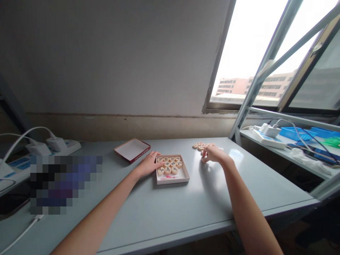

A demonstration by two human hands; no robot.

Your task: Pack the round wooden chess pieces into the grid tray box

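Observation:
A white open box (pixel 187 174) sits on the table with several round wooden Chinese chess pieces (pixel 173 164) laid in rows inside. Its near part shows a bare bottom with a red-and-white print. My left hand (pixel 148 163) grips the box's left side, its thumb reaching over the rim onto the pieces. Right of the box, my right hand (pixel 214 154) is closed in a pinch on a Chinese chess piece (pixel 204 160), low over the tabletop. Just behind it lies a loose pile of Chinese chess pieces (pixel 199 145), partly covered by that hand.
The box lid (pixel 132 149) lies inside up, behind and left of the box. Power strips with plugs stand at the left (pixel 71 145) and on the right shelf (pixel 268 136), near blue trays (pixel 297 134). A metal frame post (pixel 245 102) rises at the table's back right corner.

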